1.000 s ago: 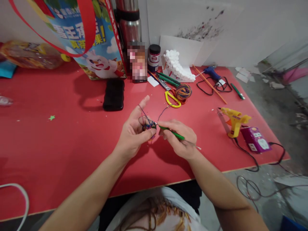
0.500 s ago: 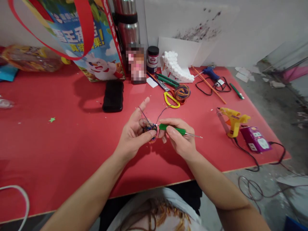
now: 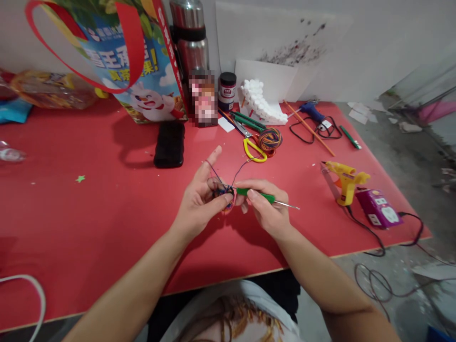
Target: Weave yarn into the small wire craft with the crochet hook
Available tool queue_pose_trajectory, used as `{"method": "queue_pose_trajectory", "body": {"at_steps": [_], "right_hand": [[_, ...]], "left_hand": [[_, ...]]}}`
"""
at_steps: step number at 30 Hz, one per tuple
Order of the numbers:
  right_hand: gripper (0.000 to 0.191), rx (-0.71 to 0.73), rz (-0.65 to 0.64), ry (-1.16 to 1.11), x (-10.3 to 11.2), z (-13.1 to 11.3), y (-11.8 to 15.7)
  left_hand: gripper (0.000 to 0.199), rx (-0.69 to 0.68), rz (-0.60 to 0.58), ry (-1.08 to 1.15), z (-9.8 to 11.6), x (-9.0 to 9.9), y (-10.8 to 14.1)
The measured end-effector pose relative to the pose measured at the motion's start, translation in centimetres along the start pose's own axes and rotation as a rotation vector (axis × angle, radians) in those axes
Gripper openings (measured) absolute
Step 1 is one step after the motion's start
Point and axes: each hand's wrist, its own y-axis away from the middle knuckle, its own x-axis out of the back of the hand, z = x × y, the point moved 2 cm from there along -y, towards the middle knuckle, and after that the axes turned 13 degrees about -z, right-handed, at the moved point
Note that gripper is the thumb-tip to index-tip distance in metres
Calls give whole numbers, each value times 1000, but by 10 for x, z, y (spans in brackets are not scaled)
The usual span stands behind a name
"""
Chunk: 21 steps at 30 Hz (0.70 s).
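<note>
Fingers of the left hand pinch the small multicoloured yarn piece above the flat red table; those of the right hand close round the green-handled metal hook. I'd keep the thin dark strand evenly taut over the outstretched index finger.

The table has a red top. Along its far edge stand a printed carrier bag, a steel flask and a dark-lidded jar, with a black case lying in front of the bag. Nearer the far right corner lie yellow-handled scissors, a ball of multicoloured yarn against them, an orange stick and a blue glue gun. A yellow glue gun and a purple box sit toward the near right corner. Far to the left lies a green star, and a white cable curves across the near edge.
</note>
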Motion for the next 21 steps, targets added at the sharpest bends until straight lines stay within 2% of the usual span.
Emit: {"method": "queue_pose_trajectory", "body": {"at_steps": [5,11,13,16,21], "right_hand": [[24,27,-7,29,-2,-3,0],[31,133,7,547,-11,-15,-1],[36,207,12,610,-15,-16,1],[40,240,9,526,-16,-12,2],[36,103,-34,227,-10,-2,3]], "left_hand": [[100,-31,-17,12,-1,-1,-1],[100,-43,45,84,0,-7,-3],[103,-29,50,136,0,-8,-3],[108,-18,29,227,4,-9,-4],[110,-22,-49,271,10,-8,-4]]}}
